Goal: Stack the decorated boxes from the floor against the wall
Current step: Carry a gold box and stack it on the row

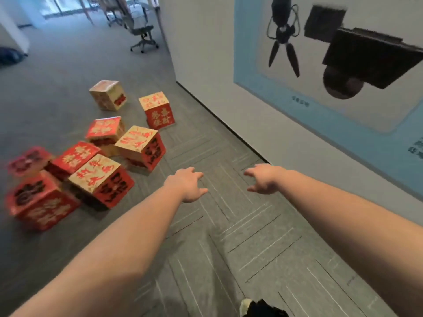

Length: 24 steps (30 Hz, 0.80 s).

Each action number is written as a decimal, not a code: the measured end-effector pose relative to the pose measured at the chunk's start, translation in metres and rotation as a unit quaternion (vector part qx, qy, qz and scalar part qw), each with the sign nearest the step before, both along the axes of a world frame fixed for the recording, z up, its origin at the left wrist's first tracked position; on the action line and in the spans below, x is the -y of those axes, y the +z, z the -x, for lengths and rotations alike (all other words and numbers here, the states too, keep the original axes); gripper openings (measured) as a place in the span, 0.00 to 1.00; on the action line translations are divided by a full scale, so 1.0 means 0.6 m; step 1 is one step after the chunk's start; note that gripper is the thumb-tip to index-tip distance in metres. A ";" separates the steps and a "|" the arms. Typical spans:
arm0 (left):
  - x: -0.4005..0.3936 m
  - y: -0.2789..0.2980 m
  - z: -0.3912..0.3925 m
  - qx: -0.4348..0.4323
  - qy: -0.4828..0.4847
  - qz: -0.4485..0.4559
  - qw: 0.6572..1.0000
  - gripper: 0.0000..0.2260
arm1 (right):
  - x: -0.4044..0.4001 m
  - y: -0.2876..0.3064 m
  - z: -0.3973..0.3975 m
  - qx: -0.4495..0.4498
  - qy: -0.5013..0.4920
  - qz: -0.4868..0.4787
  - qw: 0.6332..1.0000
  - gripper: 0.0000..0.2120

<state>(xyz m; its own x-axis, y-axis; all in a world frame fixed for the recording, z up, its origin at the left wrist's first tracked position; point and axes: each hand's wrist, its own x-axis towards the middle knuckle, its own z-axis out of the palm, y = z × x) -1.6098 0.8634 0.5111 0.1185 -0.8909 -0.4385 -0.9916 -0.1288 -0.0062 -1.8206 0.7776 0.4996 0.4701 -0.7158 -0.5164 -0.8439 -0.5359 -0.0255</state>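
Observation:
Several red-and-gold decorated boxes lie scattered on the grey carpet at the left. The nearest ones are a gold-topped box (101,180) and another gold-topped box (142,147) behind it. One box (158,110) stands apart, closest to the white wall (206,65). My left hand (186,185) and my right hand (263,178) reach forward over bare carpet, fingers spread and holding nothing. Both hands are to the right of the boxes and touch none of them.
A blue-framed poster (332,65) hangs on the wall at the right. An office chair (143,35) and desk legs stand far back. My shoe (247,307) shows at the bottom edge. A dark baseboard runs along the wall's foot.

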 end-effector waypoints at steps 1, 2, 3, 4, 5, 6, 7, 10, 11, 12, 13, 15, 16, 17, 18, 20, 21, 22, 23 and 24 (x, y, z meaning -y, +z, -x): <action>0.013 -0.005 -0.036 0.006 0.017 -0.008 1.000 0.29 | 0.028 -0.007 -0.041 -0.002 0.017 -0.005 1.000 0.30; 0.026 -0.009 -0.072 0.010 0.036 -0.013 0.999 0.29 | 0.056 -0.012 -0.083 -0.006 0.035 -0.007 0.999 0.30; 0.039 -0.013 -0.109 0.010 0.056 -0.016 0.998 0.29 | 0.081 -0.017 -0.125 -0.008 0.054 -0.008 0.998 0.30; 0.050 -0.016 -0.145 0.006 0.077 -0.017 0.997 0.29 | 0.104 -0.021 -0.168 -0.009 0.073 -0.010 0.997 0.30; 0.058 -0.018 -0.181 0.000 0.098 -0.019 0.995 0.29 | 0.125 -0.024 -0.212 -0.008 0.091 -0.011 0.996 0.29; 0.065 -0.022 -0.218 -0.005 0.116 -0.021 0.993 0.29 | 0.144 -0.028 -0.255 -0.009 0.108 -0.012 0.994 0.29; 0.072 -0.027 -0.256 -0.010 0.132 -0.022 0.991 0.28 | 0.164 -0.033 -0.299 -0.011 0.123 -0.014 0.992 0.29; 0.104 -0.050 -0.386 -0.015 0.173 -0.027 0.984 0.29 | 0.224 -0.050 -0.436 -0.018 0.159 -0.021 0.987 0.30; 0.119 -0.061 -0.434 -0.013 0.181 -0.028 0.983 0.29 | 0.244 -0.057 -0.483 -0.019 0.169 -0.020 0.985 0.31; 0.136 -0.071 -0.482 -0.010 0.184 -0.026 0.982 0.29 | 0.263 -0.063 -0.531 -0.018 0.178 -0.019 0.984 0.31; 0.155 -0.081 -0.528 -0.006 0.184 -0.027 0.983 0.30 | 0.281 -0.068 -0.575 -0.016 0.180 -0.020 0.983 0.31; 0.199 -0.093 -0.615 -0.003 0.177 -0.028 0.984 0.29 | 0.317 -0.078 -0.659 -0.014 0.172 -0.021 0.985 0.31; 0.222 -0.097 -0.655 -0.003 0.170 -0.030 0.985 0.29 | 0.335 -0.084 -0.698 -0.016 0.167 -0.021 0.986 0.30; 0.245 -0.100 -0.693 0.000 0.163 -0.033 0.986 0.29 | 0.355 -0.089 -0.734 -0.017 0.162 -0.022 0.986 0.30; 0.269 -0.102 -0.731 0.003 0.158 -0.035 0.987 0.29 | 0.375 -0.093 -0.770 -0.015 0.154 -0.024 0.988 0.29; 0.317 -0.106 -0.801 0.003 0.158 -0.036 0.987 0.29 | 0.416 -0.101 -0.834 -0.010 0.146 -0.034 0.989 0.29; 0.342 -0.111 -0.834 -0.002 0.162 -0.036 0.986 0.29 | 0.438 -0.105 -0.862 -0.011 0.143 -0.039 0.989 0.29; 0.368 -0.118 -0.865 -0.007 0.165 -0.041 0.985 0.29 | 0.462 -0.111 -0.889 -0.012 0.139 -0.042 0.989 0.29; 0.397 -0.126 -0.894 -0.011 0.164 -0.047 0.985 0.29 | 0.489 -0.118 -0.915 -0.015 0.134 -0.045 0.990 0.29; 0.427 -0.136 -0.920 -0.015 0.163 -0.053 0.985 0.29 | 0.517 -0.127 -0.938 -0.018 0.129 -0.049 0.990 0.29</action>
<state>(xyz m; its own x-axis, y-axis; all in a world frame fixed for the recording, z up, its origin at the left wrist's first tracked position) -1.0578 0.6075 0.4295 0.3772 -0.7563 -0.5345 -0.8973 -0.4413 -0.0089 -1.2577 0.4673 0.4233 0.6113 -0.5196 -0.5969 -0.6805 -0.7302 -0.0612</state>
